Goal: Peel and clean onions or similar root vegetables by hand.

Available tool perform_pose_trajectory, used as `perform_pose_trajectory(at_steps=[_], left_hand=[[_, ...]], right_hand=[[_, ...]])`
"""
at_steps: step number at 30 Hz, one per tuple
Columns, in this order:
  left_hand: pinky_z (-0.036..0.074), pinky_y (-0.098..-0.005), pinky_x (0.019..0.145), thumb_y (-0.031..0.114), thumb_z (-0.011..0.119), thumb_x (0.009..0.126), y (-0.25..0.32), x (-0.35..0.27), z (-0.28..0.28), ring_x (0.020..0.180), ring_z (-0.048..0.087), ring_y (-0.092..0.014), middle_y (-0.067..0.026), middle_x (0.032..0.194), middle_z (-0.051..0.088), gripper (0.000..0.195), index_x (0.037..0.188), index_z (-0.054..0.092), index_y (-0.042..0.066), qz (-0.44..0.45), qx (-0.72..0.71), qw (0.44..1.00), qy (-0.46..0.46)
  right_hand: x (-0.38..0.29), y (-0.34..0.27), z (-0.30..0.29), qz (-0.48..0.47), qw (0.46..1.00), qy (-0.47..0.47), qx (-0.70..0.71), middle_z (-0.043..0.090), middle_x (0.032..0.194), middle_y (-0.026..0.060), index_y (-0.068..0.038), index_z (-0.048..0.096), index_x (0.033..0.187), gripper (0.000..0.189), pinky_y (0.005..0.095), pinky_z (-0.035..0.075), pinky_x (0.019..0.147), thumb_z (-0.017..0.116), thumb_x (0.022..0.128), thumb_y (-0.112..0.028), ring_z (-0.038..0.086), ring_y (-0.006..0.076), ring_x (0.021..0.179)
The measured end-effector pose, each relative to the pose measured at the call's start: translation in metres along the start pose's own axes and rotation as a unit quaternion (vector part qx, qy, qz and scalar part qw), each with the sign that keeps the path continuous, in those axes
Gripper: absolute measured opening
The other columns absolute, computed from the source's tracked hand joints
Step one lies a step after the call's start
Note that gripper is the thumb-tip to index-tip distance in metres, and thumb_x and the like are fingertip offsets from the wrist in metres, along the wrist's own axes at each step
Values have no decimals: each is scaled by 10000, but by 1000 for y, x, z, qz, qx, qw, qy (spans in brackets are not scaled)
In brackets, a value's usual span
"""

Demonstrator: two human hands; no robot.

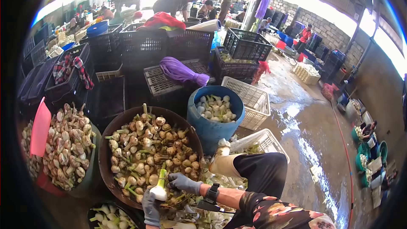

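My left hand (150,206), in a grey glove, grips a white garlic bulb (159,192) with a green stem pointing up. Close beside that stem is my right hand (186,183), also gloved, its fingers curled; whether they pinch anything is hidden. Both hands are at the near edge of a wide brown tub (105,165) of wet, unpeeled garlic (149,143). Whitish peelings (203,211) lie below my right wrist. At the bottom, a dark container (92,218) holds white bulbs with cut green stems (111,218).
Dry garlic (65,146) fills a tub at left, beside a pink plastic piece (40,130). A blue barrel (213,135) holds peeled bulbs. White crates (254,101) and black crates (143,44) stand beyond; purple twine (184,70) lies on one. Several people work farther off on the wet floor (286,152).
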State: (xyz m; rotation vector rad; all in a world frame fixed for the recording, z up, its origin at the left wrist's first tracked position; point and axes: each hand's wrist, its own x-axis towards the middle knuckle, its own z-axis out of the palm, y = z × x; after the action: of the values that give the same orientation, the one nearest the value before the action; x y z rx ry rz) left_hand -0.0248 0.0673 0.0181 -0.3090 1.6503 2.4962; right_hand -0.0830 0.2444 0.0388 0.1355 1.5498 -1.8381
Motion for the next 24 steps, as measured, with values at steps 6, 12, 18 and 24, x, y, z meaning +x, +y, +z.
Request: perform_pose_trajectory(at_steps=[6, 12, 18, 24], left_hand=[[419, -285, 525, 522, 470, 806, -5, 0, -1, 617, 491, -177, -29, 756, 517, 468, 983, 488, 89, -154, -239, 959, -5], [407, -231, 480, 509, 482, 811, -6, 0, 14, 577, 503, -131, -27, 755, 548, 462, 951, 501, 69, -76, -147, 983, 86], [442, -247, 470, 504, 431, 833, -6, -3, -4, 557, 534, -137, -32, 748, 582, 460, 979, 531, 80, -177, -169, 969, 25], [418, -268, 803, 136, 583, 785, -11, 10, -16, 917, 514, -149, -49, 1034, 546, 265, 1018, 555, 11, 97, 173, 978, 64]], right_hand=[[3, 17, 6, -146, 983, 11, -107, 558, 706, -7, -26, 579, 883, 105, 235, 418, 576, 558, 804, -92, 493, 63, 656], [4, 26, 5, -135, 991, 10, -6, 543, 740, -48, -21, 590, 894, 136, 216, 386, 612, 573, 797, -115, 455, 42, 680], [-12, 19, 9, -151, 986, -19, -73, 401, 588, -43, -35, 469, 680, 234, 255, 308, 467, 506, 852, -189, 337, 56, 546], [-9, 16, -3, -383, 772, 66, -503, 478, 628, 146, -60, 516, 642, 50, 375, 373, 530, 542, 683, -74, 451, 314, 584]])
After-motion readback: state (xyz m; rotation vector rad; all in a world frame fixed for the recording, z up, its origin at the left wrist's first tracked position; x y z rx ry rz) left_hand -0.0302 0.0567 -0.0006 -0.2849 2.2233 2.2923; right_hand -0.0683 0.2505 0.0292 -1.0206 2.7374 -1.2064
